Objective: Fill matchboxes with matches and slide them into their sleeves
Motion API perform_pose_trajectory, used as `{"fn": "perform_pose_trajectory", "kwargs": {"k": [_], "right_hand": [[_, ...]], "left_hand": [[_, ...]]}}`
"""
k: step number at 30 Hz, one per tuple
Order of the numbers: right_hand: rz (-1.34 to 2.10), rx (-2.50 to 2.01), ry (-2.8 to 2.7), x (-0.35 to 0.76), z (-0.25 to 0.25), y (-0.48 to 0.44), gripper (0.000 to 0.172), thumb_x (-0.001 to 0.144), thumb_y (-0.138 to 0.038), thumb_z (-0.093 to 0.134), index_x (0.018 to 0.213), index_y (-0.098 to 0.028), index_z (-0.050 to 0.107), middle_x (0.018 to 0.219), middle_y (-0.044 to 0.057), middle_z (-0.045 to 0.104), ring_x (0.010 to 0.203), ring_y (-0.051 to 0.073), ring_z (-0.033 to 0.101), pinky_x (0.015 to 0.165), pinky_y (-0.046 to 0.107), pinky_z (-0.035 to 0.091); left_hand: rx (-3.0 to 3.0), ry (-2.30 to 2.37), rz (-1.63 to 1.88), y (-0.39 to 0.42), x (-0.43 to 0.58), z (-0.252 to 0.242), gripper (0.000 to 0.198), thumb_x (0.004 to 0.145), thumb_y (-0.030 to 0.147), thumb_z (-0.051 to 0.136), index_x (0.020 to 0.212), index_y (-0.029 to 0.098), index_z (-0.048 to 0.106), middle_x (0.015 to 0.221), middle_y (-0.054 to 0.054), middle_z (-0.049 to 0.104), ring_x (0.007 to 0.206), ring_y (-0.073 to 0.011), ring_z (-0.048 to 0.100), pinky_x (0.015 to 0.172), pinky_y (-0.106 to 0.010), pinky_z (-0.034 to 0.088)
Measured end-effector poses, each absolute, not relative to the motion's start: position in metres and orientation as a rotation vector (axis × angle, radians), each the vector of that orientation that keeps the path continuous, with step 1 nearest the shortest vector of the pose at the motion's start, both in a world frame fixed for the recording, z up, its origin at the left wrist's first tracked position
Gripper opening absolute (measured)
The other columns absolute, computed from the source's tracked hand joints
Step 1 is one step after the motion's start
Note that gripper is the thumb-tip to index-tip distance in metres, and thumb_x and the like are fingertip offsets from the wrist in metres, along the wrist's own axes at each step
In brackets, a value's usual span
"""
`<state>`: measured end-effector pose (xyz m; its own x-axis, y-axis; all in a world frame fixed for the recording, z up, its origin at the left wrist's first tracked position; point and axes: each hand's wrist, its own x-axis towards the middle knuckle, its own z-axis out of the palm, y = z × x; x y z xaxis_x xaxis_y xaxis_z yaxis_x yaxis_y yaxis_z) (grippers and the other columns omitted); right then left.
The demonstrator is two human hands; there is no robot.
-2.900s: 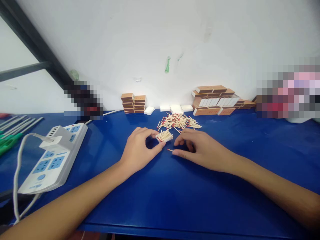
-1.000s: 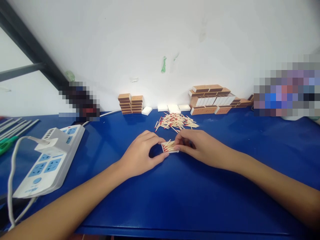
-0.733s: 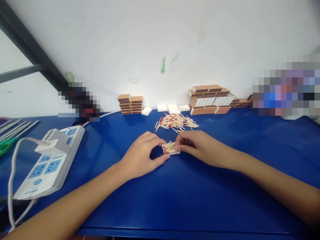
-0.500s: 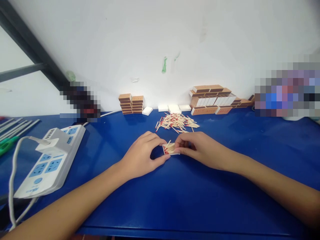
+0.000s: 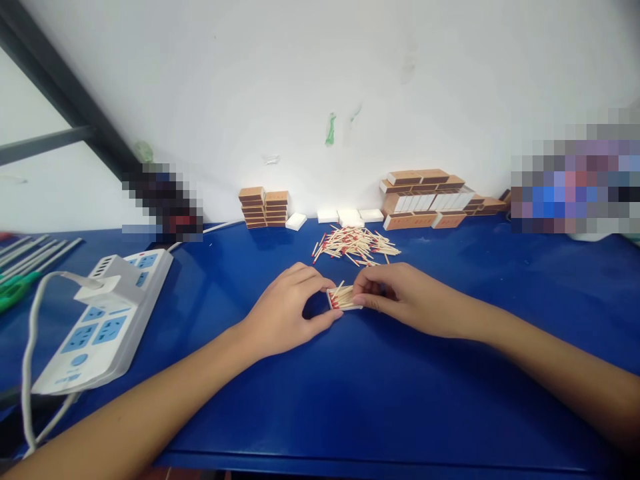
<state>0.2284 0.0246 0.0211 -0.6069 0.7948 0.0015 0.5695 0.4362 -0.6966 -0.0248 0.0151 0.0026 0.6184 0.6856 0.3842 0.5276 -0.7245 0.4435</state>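
A small white matchbox tray (image 5: 351,308) rests on the blue table, filled with red-headed matches (image 5: 343,297). My left hand (image 5: 291,308) grips the tray's left end between thumb and fingers. At the right end, my right hand (image 5: 387,293) has thumb and fingers pinched on the matches; their tips partly hide that end of the tray. One match sticks up at a slant above the others, near the left end. Just beyond the hands lies a loose heap of matches (image 5: 356,243), most of the red heads showing.
Behind the heap, white trays (image 5: 350,217) lie along the wall. Stacked brown matchboxes stand at left (image 5: 264,210) and at right (image 5: 425,200). A white power strip (image 5: 113,333) with a plugged-in adapter and cable occupies the left side, beside green-handled scissors (image 5: 17,290).
The right hand's fingertips have shifted slightly on the matches at the tray's right end. The left hand keeps its grip on the tray. The whole view has moved a little.
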Motion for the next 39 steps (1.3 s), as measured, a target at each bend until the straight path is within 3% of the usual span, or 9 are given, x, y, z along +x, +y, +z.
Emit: {"fn": "perform_pose_trajectory", "kwargs": {"k": [7,13,28,39], "right_hand": [[0.889,-1.161,-2.329,0.228,0.018,0.024,0.023,0.100,-0.041,0.061,0.090,-0.022,0.070,0.076,0.001,0.069,0.064,0.015,0.058,0.059,0.028,0.044],[0.596,-1.160,-2.325,0.231,0.013,0.027,0.013,0.099,-0.033,0.061,0.096,-0.023,0.070,0.086,0.003,0.072,0.070,0.016,0.061,0.064,0.030,0.047],[0.582,-1.125,-2.407,0.229,0.010,0.026,0.017,0.103,-0.029,0.058,0.093,-0.022,0.069,0.090,0.004,0.072,0.078,0.018,0.063,0.071,0.031,0.047],[0.618,-1.085,-2.447,0.230,0.013,0.024,0.016,0.102,-0.030,0.061,0.093,-0.023,0.073,0.078,0.000,0.070,0.065,0.013,0.059,0.061,0.027,0.042]], "left_hand": [[2.552,0.978,0.789,0.014,-0.024,0.002,0.025,0.093,0.032,0.077,0.114,0.021,0.070,0.107,-0.007,0.074,0.101,-0.0260,0.065,0.093,-0.044,0.053],[2.577,0.996,0.784,0.014,-0.024,0.001,0.025,0.094,0.034,0.076,0.114,0.021,0.071,0.104,-0.007,0.073,0.101,-0.0266,0.064,0.092,-0.045,0.054],[2.577,0.985,0.775,0.015,-0.025,0.001,0.025,0.094,0.034,0.076,0.113,0.019,0.070,0.107,-0.008,0.074,0.102,-0.0263,0.065,0.094,-0.045,0.054],[2.575,0.954,0.769,0.014,-0.025,0.001,0.026,0.093,0.032,0.077,0.114,0.018,0.071,0.107,-0.007,0.073,0.101,-0.0255,0.063,0.093,-0.044,0.053]]}}
